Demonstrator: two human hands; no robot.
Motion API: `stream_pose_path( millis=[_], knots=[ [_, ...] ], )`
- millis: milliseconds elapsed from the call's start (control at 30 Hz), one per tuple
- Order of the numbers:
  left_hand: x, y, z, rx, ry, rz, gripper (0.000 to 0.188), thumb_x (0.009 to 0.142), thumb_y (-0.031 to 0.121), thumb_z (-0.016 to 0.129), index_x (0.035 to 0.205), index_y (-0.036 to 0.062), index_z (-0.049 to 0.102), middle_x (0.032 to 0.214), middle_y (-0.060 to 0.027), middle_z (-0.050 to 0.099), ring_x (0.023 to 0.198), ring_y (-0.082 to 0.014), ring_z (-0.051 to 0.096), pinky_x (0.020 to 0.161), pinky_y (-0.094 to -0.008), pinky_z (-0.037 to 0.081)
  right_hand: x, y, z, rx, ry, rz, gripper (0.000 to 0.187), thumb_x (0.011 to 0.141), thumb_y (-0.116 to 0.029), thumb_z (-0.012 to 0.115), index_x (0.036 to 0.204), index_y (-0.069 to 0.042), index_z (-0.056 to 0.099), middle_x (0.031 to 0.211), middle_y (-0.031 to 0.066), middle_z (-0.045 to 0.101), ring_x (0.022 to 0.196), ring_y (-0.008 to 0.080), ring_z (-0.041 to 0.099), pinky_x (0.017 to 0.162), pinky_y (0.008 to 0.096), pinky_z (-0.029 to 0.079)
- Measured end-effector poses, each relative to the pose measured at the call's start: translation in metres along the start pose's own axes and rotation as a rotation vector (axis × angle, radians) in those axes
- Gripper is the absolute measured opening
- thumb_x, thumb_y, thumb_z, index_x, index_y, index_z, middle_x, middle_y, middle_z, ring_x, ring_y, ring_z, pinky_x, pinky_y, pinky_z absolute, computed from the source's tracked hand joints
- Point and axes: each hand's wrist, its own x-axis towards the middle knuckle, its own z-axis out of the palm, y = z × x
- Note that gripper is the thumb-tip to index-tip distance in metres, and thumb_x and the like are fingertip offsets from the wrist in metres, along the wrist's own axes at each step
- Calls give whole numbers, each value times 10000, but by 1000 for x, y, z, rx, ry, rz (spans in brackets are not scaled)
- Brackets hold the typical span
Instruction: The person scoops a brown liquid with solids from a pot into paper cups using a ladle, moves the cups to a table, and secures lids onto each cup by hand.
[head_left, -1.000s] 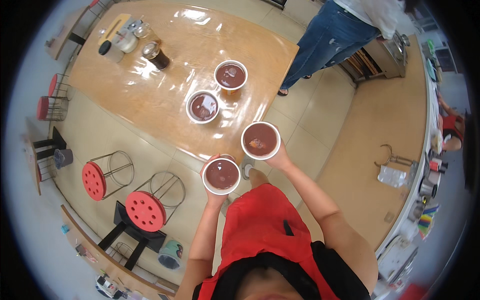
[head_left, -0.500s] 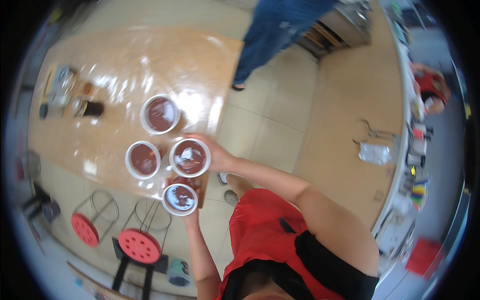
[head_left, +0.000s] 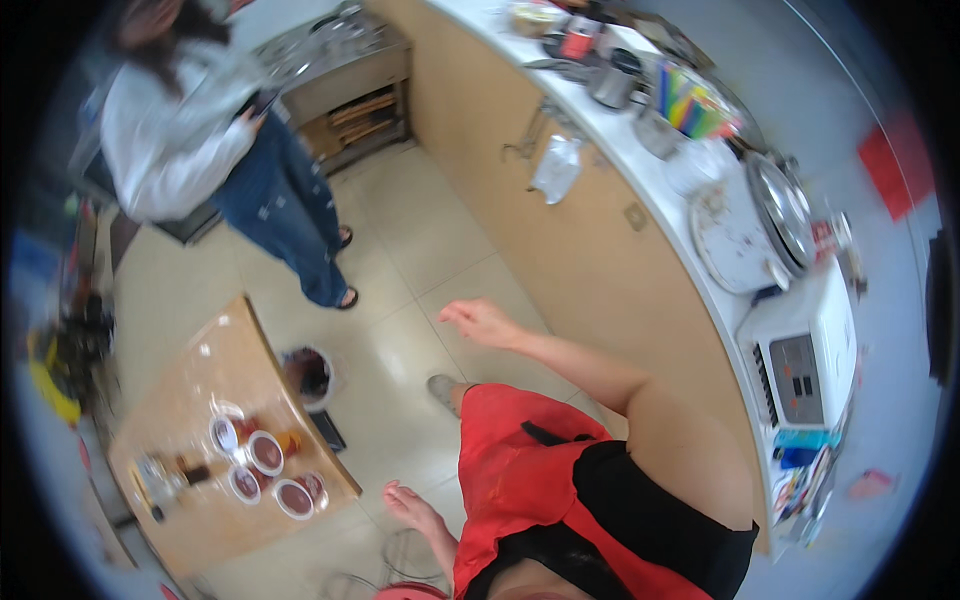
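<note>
The empty left hand (head_left: 412, 506), fingers loosely extended, is nearer the four upright, white-rimmed round cups of reddish-brown liquid (head_left: 296, 498), leftward on the glossy tan wooden surface (head_left: 235, 362); the right hand (head_left: 480, 322), empty, loosely bent, hangs farther off.

- Room to pass runs between the left table (head_left: 210, 375) and right counter (head_left: 570, 275).
- Four cups (head_left: 267, 453) crowd the table's near right part.
- A bin (head_left: 322, 403) borders its right edge; a person (head_left: 275, 195) stands far left.

A person (head_left: 170, 140) in blue jeans (head_left: 275, 205) stands on the pale floor (head_left: 385, 250) — and the long white counter (head_left: 625, 147) holds a round silver lid (head_left: 783, 208), a big white box (head_left: 822, 345) and a jug (head_left: 608, 88).
</note>
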Motion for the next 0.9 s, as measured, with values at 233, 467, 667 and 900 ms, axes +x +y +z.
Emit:
stream_pose_path(
  millis=[233, 467, 667, 900],
  knots=[
    [75, 80, 151, 401, -773, 150, 495, 1059, 409, 327, 895, 25, 594, 798, -34, 572, 654, -117, 510, 581, -247, 399, -56, 5, -194, -42, 597, 41, 264, 967, -319, 558, 1041, -75, 629, 785, 103, 641, 683, 213, 609, 668, 350, 491],
    [63, 197, 450, 593, -1247, 709, 311, 1009, 243, 464, 1104, 4, 639, 1181, -148, 619, 1123, -293, 581, 980, -370, 433, -68, -32, -325, -546, 1146, 31, 386, 912, -148, 616, 1266, -50, 498, 1318, 159, 483, 831, 352, 651, 713, 438, 528],
    [-53, 257, 637, 219, -1826, 1028, 242, 945, 154, 572, 1147, 31, 623, 1226, -132, 590, 1148, -299, 571, 986, -372, 436, -51, -6, -395, -826, 1363, 414, 312, 871, -64, 612, 1177, -22, 565, 1162, 154, 566, 773, 323, 670, 630, 410, 553],
    [-124, 265, 720, 5, -2031, 681, 269, 876, 61, 649, 1142, 36, 622, 1271, -161, 531, 1015, -256, 600, 867, -350, 490, -51, -1, -362, -953, 1374, 280, 162, 801, -63, 617, 959, -100, 626, 1006, 68, 615, 684, 269, 652, 566, 370, 528]
  ],
)
